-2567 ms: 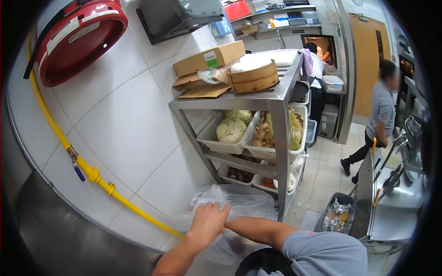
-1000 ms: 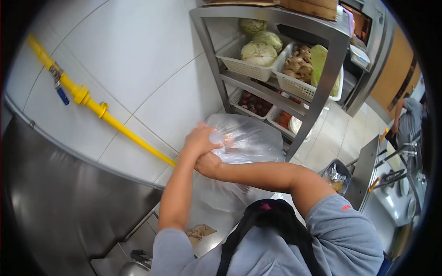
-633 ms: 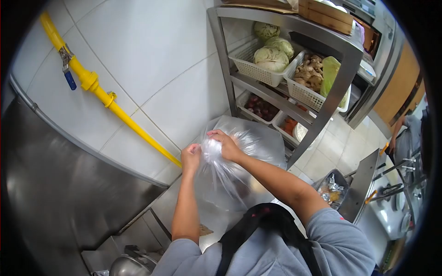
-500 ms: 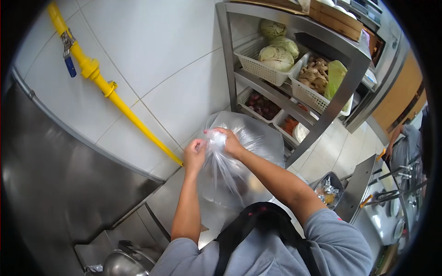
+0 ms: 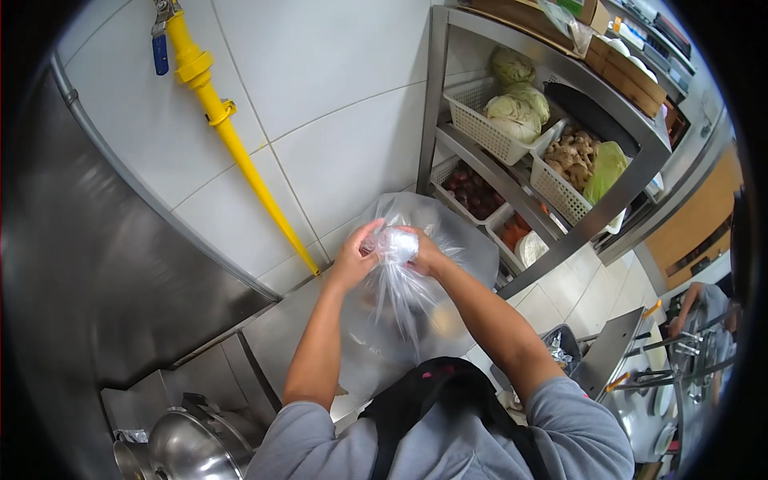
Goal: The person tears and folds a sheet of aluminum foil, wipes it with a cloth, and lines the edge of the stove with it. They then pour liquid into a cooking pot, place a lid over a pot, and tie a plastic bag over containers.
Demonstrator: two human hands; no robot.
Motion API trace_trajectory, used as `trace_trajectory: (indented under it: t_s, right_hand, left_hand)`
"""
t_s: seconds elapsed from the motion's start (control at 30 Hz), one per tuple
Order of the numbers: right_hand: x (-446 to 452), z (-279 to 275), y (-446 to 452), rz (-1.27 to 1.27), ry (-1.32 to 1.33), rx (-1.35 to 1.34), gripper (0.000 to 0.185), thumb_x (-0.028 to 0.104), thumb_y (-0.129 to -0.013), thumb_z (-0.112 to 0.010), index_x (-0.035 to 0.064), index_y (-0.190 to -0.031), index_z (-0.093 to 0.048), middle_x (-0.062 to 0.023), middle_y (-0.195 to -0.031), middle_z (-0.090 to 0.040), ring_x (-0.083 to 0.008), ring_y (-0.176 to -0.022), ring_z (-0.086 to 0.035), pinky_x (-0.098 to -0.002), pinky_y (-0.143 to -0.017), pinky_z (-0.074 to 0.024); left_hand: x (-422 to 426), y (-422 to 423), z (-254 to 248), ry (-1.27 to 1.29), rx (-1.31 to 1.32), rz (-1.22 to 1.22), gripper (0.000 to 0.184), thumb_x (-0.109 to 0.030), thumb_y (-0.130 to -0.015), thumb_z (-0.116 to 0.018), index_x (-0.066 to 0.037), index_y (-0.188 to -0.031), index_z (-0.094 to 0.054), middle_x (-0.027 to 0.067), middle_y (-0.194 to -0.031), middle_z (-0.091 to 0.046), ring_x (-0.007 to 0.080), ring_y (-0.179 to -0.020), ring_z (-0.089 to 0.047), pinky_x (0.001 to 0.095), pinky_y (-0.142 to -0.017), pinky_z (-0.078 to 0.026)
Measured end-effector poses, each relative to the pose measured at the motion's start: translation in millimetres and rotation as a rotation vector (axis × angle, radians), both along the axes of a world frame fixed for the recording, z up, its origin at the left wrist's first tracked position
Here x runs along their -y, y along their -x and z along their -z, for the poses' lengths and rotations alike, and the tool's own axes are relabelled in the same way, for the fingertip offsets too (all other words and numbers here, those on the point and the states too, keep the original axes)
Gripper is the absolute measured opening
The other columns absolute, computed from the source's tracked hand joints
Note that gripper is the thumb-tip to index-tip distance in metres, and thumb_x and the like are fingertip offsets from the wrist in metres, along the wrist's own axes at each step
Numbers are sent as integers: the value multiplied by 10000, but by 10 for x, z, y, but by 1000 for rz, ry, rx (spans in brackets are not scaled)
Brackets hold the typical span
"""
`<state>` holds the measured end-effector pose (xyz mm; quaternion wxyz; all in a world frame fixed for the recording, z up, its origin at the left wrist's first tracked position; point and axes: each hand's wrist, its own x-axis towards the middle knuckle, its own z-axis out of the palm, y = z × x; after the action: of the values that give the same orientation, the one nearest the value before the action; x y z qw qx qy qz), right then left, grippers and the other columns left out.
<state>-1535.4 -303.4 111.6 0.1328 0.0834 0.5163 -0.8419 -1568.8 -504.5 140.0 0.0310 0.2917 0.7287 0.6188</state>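
Note:
A large clear plastic bag rests on the steel counter, its top gathered into a twisted bunch. My right hand is wrapped round the right side of that bunch. On its left side my left hand has thumb and fingers curled round some of the plastic. Blurred shapes, one of them pale yellow, show through the bag; what they are I cannot make out.
A steel rack on the right holds baskets of cabbages, ginger and dark red vegetables. A yellow pipe runs down the tiled wall. Metal bowls sit low left. Another person stands far right.
The view has tilted down and turned. Earlier my hands were close together on the bag's neck; they then came apart, and now both are at the gathered top. The other person has moved from walking upright.

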Motion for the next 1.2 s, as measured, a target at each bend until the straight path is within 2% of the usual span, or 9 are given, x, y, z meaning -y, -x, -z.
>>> trace_trajectory:
  t_s: [0.27, 0.43, 0.53, 0.57, 0.63, 0.87, 1.0, 1.03, 1.2]
  right_hand:
    - [-22, -316, -102, -213, -278, -239, 180, 139, -882, -676, 118, -1061, -683, 30, -887, -678, -66, -721, -623, -240, -566, -468]
    - [63, -244, 3, -4, -980, -692, 170, 103, -863, -695, 76, -1031, -695, 10, -936, -694, -120, -807, -655, -270, -718, -521]
    - [165, -378, -9, 156, -755, -873, 173, 123, -878, -710, 55, -1036, -701, -15, -1015, -692, -107, -914, -637, -282, -819, -507]
    - [166, -340, -20, 159, -758, -881, 173, 123, -878, -710, 55, -1036, -701, -15, -1015, -692, -107, -914, -637, -282, -819, -507]
    - [183, -234, -50, 113, -94, -380, 216, 88, -887, -709, 86, -1102, -688, 10, -1073, -675, -115, -947, -639, -279, -834, -515]
    - [136, -300, -40, -85, -35, -296, 343, 217, -961, -639, 119, -1290, -635, -44, -1179, -688, -138, -1044, -649, -306, -865, -527]
    - [25, 163, 180, -4, -1145, -609, 495, 430, -956, -609, 121, -1343, -602, -119, -1336, -633, -307, -1244, -580, -444, -1060, -425]
    - [84, -234, -29, -50, -1191, -490, 588, 491, -926, -626, 146, -1398, -568, -124, -1403, -591, -304, -1299, -544, -441, -1092, -395]
    - [377, 401, 476, 224, -991, -408, 327, 163, -785, -650, 43, -1086, -686, -203, -1073, -686, -355, -1044, -650, -452, -873, -509]
  left_hand:
    - [85, 365, 40, -12, 372, 125, 136, -65, -920, -676, 2, -1026, -729, 5, -791, -680, 75, -690, -586, 241, -632, -483]
    - [20, 311, -197, 147, 120, 138, 122, -83, -936, -660, -18, -1006, -737, -12, -801, -675, 43, -658, -554, 220, -565, -437]
    - [104, 317, -199, -43, 257, 134, 136, -114, -921, -692, -23, -1015, -729, 10, -830, -683, 50, -667, -555, 216, -579, -447]
    - [193, 327, -132, -90, 372, 98, 132, -112, -923, -691, -15, -1009, -716, 14, -828, -676, 57, -662, -558, 216, -579, -453]
    - [236, 312, -30, -140, 475, 67, 129, -110, -926, -689, -8, -1003, -703, 19, -826, -670, 64, -657, -561, 217, -579, -459]
    - [149, 236, -114, -319, 574, 47, 144, -86, -931, -673, -18, -1055, -648, 40, -868, -647, 117, -710, -610, 262, -642, -529]
    - [5, -155, -192, -637, 553, 105, 647, -77, -919, -693, -121, -1461, -344, 162, -1256, -558, 256, -1151, -579, 395, -974, -519]
    - [38, -246, -48, -615, 522, 74, 704, -96, -908, -705, -89, -1482, -297, 174, -1312, -525, 280, -1210, -544, 417, -1022, -492]
    - [-322, -117, 771, -20, -87, -11, 445, -104, -936, -660, 21, -1330, -495, 120, -1133, -626, 228, -1024, -626, 335, -935, -507]
